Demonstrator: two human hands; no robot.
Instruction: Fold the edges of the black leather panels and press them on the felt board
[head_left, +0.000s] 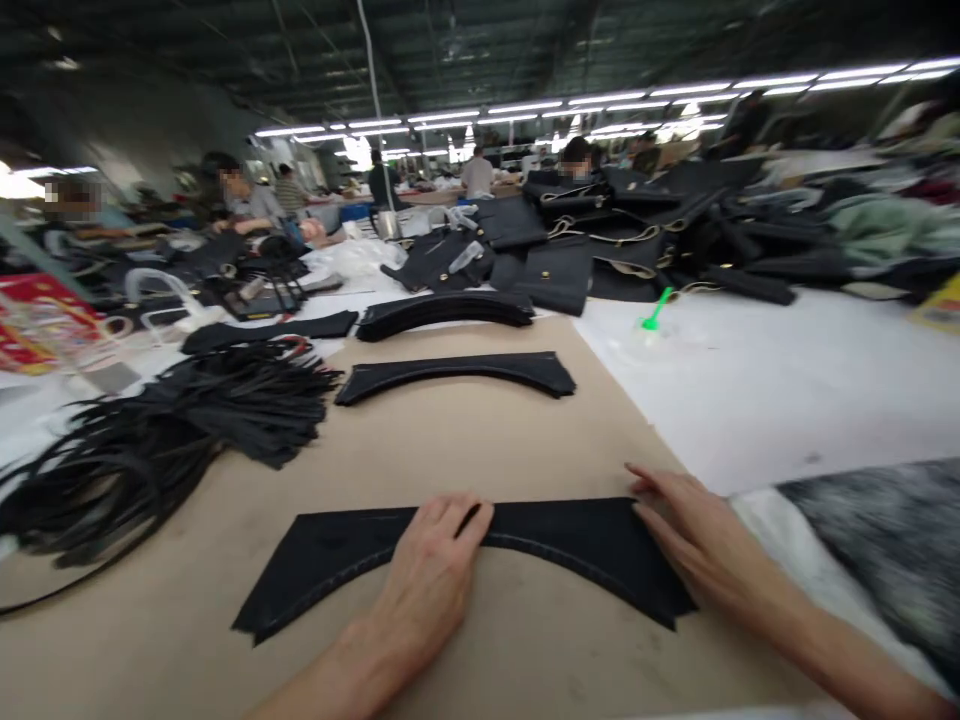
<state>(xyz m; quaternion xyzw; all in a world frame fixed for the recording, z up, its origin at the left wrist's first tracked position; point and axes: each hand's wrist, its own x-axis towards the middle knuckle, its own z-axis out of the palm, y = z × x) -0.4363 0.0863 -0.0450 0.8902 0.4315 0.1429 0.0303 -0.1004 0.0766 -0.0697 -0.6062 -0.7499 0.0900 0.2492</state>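
While the left hand lies across the middle of an arched black fabric-like piece on flat tan sheeting, its grip unclear, the right hand touches that piece's right end, fingers loosely spread. Beyond the piece lies a thick, curved black stack.

Lower centre, and the left hand lay across the middle of a curved black piece, while the right hand, fingers spread, met its right end! Above, two more black arched shapes sat on the brown bench, black straps sprawled at left, and a green stick leaned, bright, right of centre.
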